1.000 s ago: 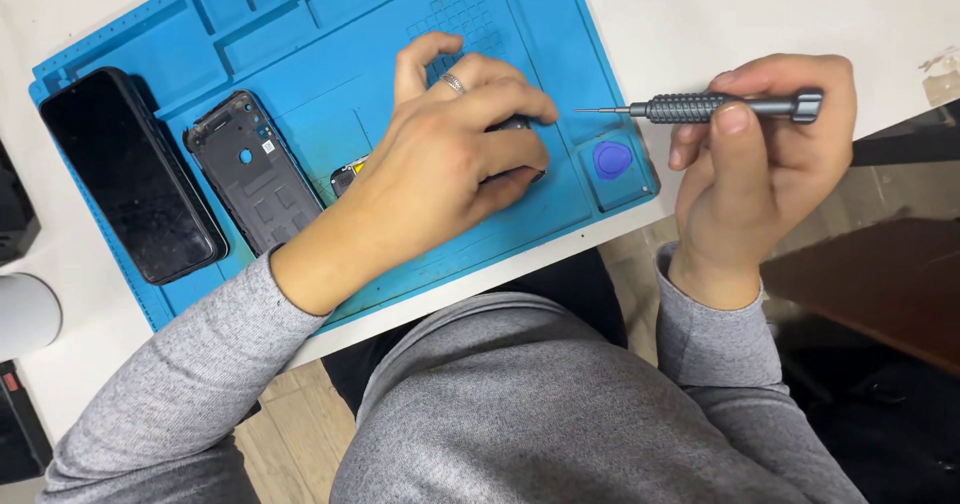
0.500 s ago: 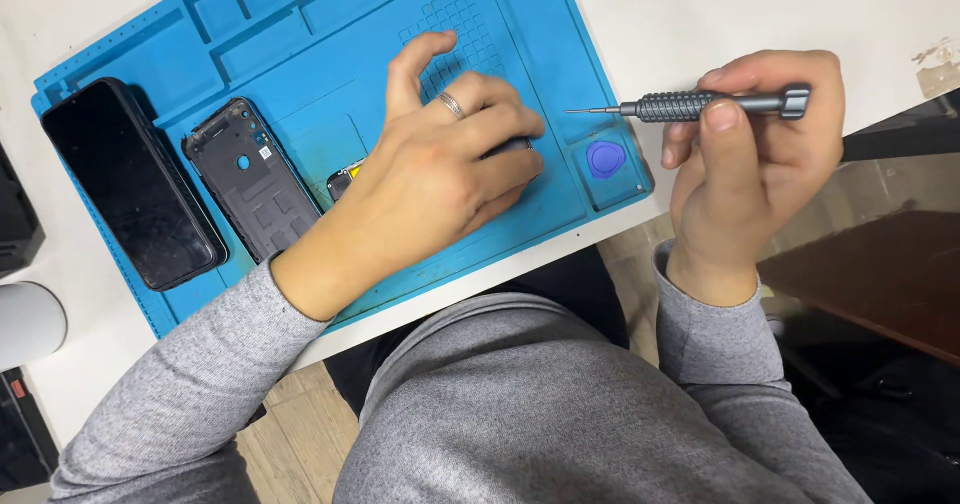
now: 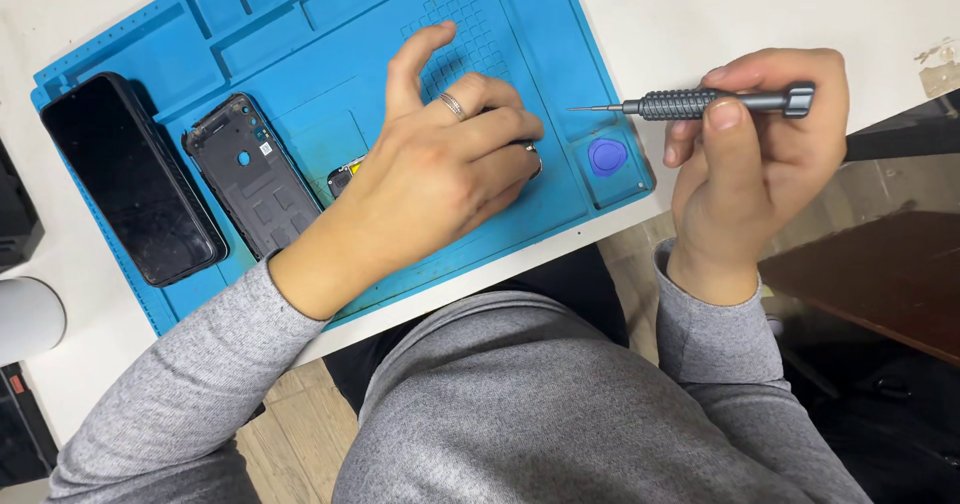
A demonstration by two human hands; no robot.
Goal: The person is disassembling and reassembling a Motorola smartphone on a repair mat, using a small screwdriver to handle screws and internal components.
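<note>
- Nearest the camera is the person's lap in a grey sweater (image 3: 520, 414), the two sleeves running up toward the table.
- The right hand (image 3: 755, 154) is held off the right edge of the table, above the gap beside it, fingers curled closed around a grey precision screwdriver (image 3: 700, 103). The thumb lies along the knurled grip; the thin tip points left, toward the mat, and touches nothing.
- The left hand (image 3: 440, 179) rests palm down on the blue work mat (image 3: 330, 54), with a ring on one finger. Its fingers are bent loosely over a small dark part (image 3: 345, 176), of which only an edge with a bit of yellow shows at the wrist side and a rounded edge near the fingertips; it may be a phone's inner frame, but the hand hides most of it. The index finger is lifted and points away toward the gridded patch of the mat.
- Just right of those fingertips, a blue rounded-triangle pick (image 3: 607, 157) lies in a shallow compartment at the mat's near right corner.
- Left of the left wrist, a dark phone back shell (image 3: 252, 176) lies flat on the mat, inner side up.
- Further left, just beside it, a black phone (image 3: 130, 179) lies with its dark glass up.
- The mat sits on a white table (image 3: 700, 14), whose far part runs beyond it.
</note>
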